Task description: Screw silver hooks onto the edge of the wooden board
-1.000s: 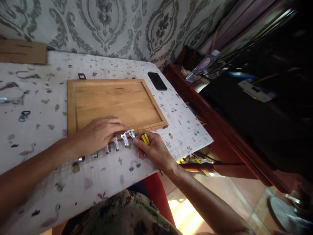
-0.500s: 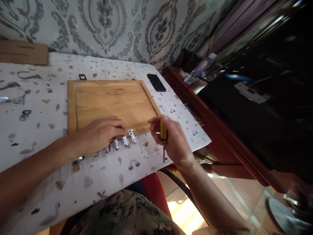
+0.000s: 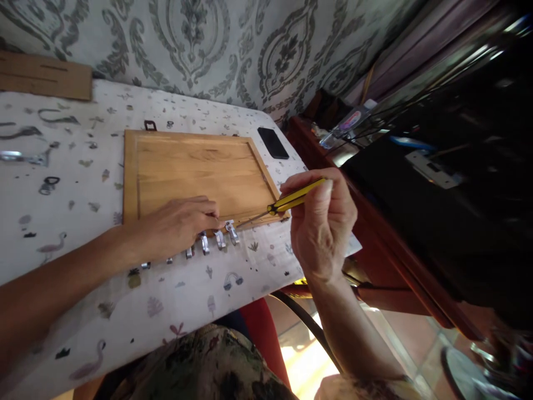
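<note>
My right hand (image 3: 322, 222) grips a screwdriver (image 3: 293, 200) by its yellow and black handle. Its thin shaft slants down to the left, with the tip close to the endmost silvery metal hook (image 3: 232, 233) on the near edge of a framed wooden panel (image 3: 200, 172). My left hand (image 3: 179, 225) rests over that same edge, fingers curled and pinched together right beside this hook; whatever lies between the fingertips is hidden. Several similar metal hooks (image 3: 205, 244) line the edge, some partly covered by my left hand and forearm. The panel lies flat on a patterned white tablecloth (image 3: 179, 311).
A black phone (image 3: 272, 143) lies beyond the panel's right corner. Loose metal fittings (image 3: 29, 158) and a cardboard piece (image 3: 45, 78) are on the left. To the right stands a dark red wooden desk (image 3: 387, 266) with a plastic bottle (image 3: 347, 123) on it.
My right hand has lifted and turned, swinging the screwdriver from pointing down to pointing left at the end hook. My left hand keeps its place on the panel. The view has shifted slightly.
</note>
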A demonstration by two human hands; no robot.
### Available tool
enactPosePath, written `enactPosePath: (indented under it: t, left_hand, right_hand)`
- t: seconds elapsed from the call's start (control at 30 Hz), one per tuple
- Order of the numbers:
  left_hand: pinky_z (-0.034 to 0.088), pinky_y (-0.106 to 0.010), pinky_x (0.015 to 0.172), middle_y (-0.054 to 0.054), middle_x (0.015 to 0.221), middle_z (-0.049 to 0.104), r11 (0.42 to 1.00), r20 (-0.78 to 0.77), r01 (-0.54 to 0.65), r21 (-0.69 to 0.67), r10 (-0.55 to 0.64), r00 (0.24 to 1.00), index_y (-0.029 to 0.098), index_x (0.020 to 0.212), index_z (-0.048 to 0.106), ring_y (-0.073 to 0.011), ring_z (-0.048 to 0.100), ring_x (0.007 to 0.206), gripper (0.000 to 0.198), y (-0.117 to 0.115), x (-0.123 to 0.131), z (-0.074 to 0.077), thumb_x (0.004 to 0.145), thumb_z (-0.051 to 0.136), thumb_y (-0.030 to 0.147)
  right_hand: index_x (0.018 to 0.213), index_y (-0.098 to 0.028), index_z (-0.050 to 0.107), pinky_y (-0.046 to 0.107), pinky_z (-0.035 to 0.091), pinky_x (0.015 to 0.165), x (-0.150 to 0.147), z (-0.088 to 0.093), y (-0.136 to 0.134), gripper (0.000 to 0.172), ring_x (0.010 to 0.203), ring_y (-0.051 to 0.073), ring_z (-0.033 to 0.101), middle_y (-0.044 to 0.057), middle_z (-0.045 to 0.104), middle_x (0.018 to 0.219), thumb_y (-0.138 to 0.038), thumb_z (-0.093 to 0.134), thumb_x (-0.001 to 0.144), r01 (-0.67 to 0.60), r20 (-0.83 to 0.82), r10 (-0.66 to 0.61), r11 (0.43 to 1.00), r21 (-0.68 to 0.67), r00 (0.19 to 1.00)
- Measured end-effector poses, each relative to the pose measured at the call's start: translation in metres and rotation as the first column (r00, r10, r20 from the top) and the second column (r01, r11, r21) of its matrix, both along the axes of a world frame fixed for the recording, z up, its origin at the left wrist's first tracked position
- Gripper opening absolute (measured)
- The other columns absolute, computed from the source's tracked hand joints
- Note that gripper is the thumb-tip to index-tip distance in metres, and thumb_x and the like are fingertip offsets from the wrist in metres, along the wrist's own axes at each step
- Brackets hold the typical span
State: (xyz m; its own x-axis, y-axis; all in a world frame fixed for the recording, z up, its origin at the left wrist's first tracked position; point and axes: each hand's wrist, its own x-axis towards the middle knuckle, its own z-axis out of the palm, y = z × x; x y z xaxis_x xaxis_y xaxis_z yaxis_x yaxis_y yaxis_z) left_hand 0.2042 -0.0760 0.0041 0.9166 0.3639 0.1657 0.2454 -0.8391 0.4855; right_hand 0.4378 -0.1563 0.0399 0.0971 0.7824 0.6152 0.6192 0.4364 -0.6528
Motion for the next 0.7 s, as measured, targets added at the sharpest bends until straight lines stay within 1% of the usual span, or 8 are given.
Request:
enactPosePath:
  t: [0.13, 0.3, 0.47, 0.6, 0.7]
  left_hand:
    - [0.047, -0.031, 0.083, -0.006, 0.107, 0.072, 1.000, -0.029, -0.023, -0.020, 0.023, 0.999, 0.019, 0.101, 0.079, -0.0208, 0.065, 0.100, 0.030, -0.002, 0.001, 0.003, 0.100, 0.053, 0.004]
    - [0.046, -0.029, 0.084, -0.004, 0.105, 0.072, 0.999, -0.002, -0.034, -0.039, 0.034, 0.999, 0.020, 0.100, 0.080, -0.0192, 0.065, 0.100, 0.030, -0.001, 0.001, 0.001, 0.100, 0.054, 0.004]
    - [0.045, -0.028, 0.081, -0.004, 0.103, 0.072, 0.999, 0.020, -0.028, -0.027, 0.028, 0.999, 0.021, 0.102, 0.080, -0.0189, 0.065, 0.097, 0.031, 0.000, 0.001, -0.003, 0.103, 0.053, 0.006]
    - [0.044, -0.029, 0.077, -0.004, 0.096, 0.069, 1.000, 0.043, -0.023, -0.020, 0.024, 0.999, 0.021, 0.101, 0.081, -0.0191, 0.063, 0.093, 0.032, 0.000, 0.001, -0.003, 0.107, 0.050, 0.012]
    - [0.045, -0.029, 0.076, -0.004, 0.094, 0.069, 1.000, 0.076, -0.028, -0.007, 0.029, 0.997, 0.022, 0.101, 0.081, -0.0190, 0.064, 0.091, 0.029, -0.002, 0.002, -0.004, 0.107, 0.053, 0.015]
  right_hand:
    - [0.095, -0.028, 0.064, 0.032, 0.049, 0.065, -0.006, -0.007, 0.002, 0.036, 0.068, 0.015, 0.058, 0.001, 0.064, 0.085, -0.059, 0.051, 0.108, -0.002, -0.136, 0.008, 0.999, 0.046, 0.991]
    - [0.090, -0.025, 0.066, 0.030, 0.048, 0.061, -0.014, -0.006, 0.002, 0.046, 0.066, 0.013, 0.057, -0.001, 0.064, 0.082, -0.068, 0.055, 0.102, 0.027, -0.155, -0.026, 1.000, 0.007, 0.988]
    - [0.090, -0.025, 0.065, 0.029, 0.050, 0.062, -0.015, -0.003, 0.003, 0.045, 0.065, 0.012, 0.059, -0.001, 0.068, 0.084, -0.066, 0.052, 0.104, 0.027, -0.085, -0.028, 1.000, -0.013, 0.996]
    - [0.090, -0.026, 0.064, 0.029, 0.049, 0.061, -0.014, 0.000, 0.003, 0.043, 0.063, 0.013, 0.060, -0.002, 0.066, 0.081, -0.065, 0.052, 0.105, 0.030, -0.055, -0.033, 0.999, -0.038, 0.998]
    - [0.086, -0.026, 0.063, 0.030, 0.050, 0.064, -0.014, 0.004, 0.003, 0.039, 0.067, 0.015, 0.060, -0.002, 0.065, 0.076, -0.061, 0.059, 0.103, 0.024, 0.002, -0.024, 0.999, -0.030, 1.000]
